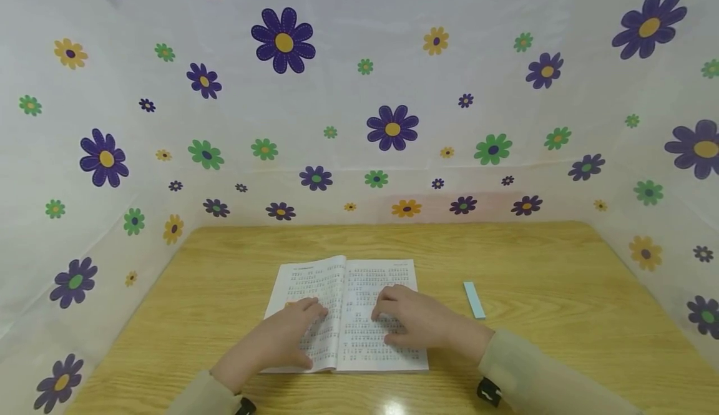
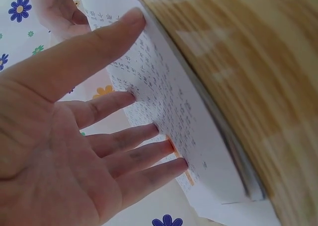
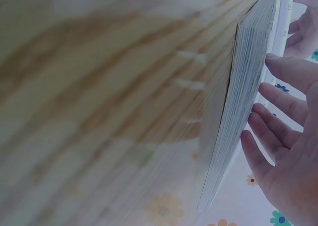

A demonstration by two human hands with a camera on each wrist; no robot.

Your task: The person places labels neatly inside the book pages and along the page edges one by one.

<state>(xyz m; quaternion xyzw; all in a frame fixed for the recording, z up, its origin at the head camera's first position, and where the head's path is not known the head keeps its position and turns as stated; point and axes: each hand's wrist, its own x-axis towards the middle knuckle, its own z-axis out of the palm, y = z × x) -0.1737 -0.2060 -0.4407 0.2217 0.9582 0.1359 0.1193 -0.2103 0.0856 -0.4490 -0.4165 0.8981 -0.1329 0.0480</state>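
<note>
An open book (image 1: 382, 356) lies flat on the wooden table, printed text on both pages. My left hand (image 1: 283, 339) rests on the left page, its fingertips touching the paper and the thumb near the lower edge. Relaxed, spread fingers (image 2: 126, 141) show in the left wrist view, beside an orange strip (image 2: 191, 177) on the page. On the right page lies my right hand (image 1: 418, 320), fingers loosely bent, touching the paper with nothing held. The right wrist view shows the thick stack of pages (image 3: 238, 92) edge-on beside the fingertips.
A light blue strip (image 1: 474, 300) lies on the table (image 1: 539, 278) to the right of the book. White cloth (image 1: 337, 90) with purple, yellow and green flowers hangs behind the table and along both sides.
</note>
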